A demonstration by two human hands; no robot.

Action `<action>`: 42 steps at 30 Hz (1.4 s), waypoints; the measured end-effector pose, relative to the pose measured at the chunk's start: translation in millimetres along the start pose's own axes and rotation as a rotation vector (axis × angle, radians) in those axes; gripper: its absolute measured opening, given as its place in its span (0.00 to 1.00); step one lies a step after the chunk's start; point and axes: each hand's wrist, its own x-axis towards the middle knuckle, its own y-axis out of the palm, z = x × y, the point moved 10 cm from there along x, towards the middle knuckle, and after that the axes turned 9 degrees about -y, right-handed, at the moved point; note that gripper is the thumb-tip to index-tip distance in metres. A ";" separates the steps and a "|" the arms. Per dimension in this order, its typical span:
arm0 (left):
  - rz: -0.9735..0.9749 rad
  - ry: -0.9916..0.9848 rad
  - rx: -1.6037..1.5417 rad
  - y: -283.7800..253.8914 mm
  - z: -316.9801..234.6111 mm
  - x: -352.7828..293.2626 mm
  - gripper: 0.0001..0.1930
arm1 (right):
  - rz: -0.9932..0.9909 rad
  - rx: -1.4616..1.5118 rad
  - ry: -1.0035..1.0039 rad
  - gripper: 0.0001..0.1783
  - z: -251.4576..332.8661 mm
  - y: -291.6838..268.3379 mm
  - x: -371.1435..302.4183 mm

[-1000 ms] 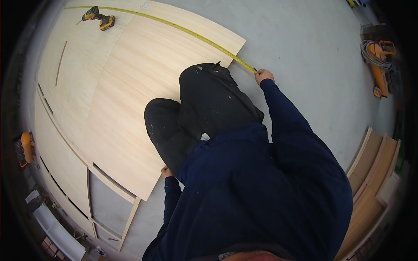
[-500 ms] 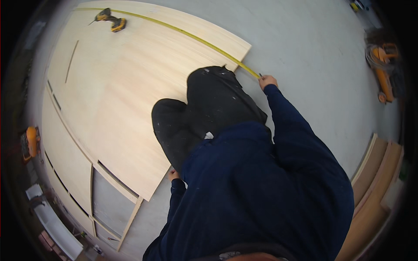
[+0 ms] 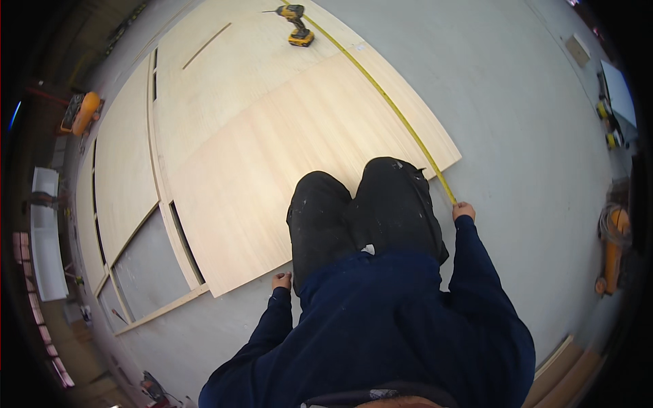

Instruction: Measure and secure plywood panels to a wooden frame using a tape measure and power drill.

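My right hand (image 3: 464, 211) is closed on the end of a yellow tape measure (image 3: 398, 112), just beyond the near right corner of a pale plywood panel (image 3: 272, 143). The tape runs out along the panel's right side, past a yellow and black cordless drill (image 3: 297, 26) lying on the far part. My left hand (image 3: 281, 280) is beside my left thigh, close to the panel's near edge. Its fingers are curled in, and I cannot make out whether anything is in them. My knees rest on the panel.
A thin wooden strip (image 3: 207, 45) lies on the far plywood. To the left, a wooden frame (image 3: 163, 309) has gaps showing grey floor (image 3: 510, 129). An orange machine (image 3: 85, 112) stands far left and an orange tool with a coiled cord (image 3: 615, 238) at right. Boards (image 3: 568, 374) lie lower right.
The head view has turned, so the panel, drill and tape appear shifted and rotated. My right hand keeps hold of the tape, and my left hand appears slightly farther from the panel edge.
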 end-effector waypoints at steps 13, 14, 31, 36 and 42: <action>-0.060 -0.077 -0.081 5.7 -14.6 -5.8 0.30 | 0.485 0.458 0.156 0.11 59.7 20.2 -14.7; -0.057 -0.087 -0.093 7.5 -20.8 -9.9 0.30 | 0.551 0.395 0.217 0.10 60.8 18.0 -25.8; 0.108 -0.283 -0.540 26.1 -9.4 -13.4 0.24 | 0.466 -0.464 -0.965 0.05 70.1 85.4 22.8; 0.018 -0.285 -0.395 16.4 -31.3 -36.3 0.25 | 0.489 0.184 -0.173 0.14 25.5 76.7 27.3; 0.137 -0.306 -0.700 40.3 -17.1 -23.3 0.20 | 0.445 0.214 -0.383 0.16 59.3 107.4 51.0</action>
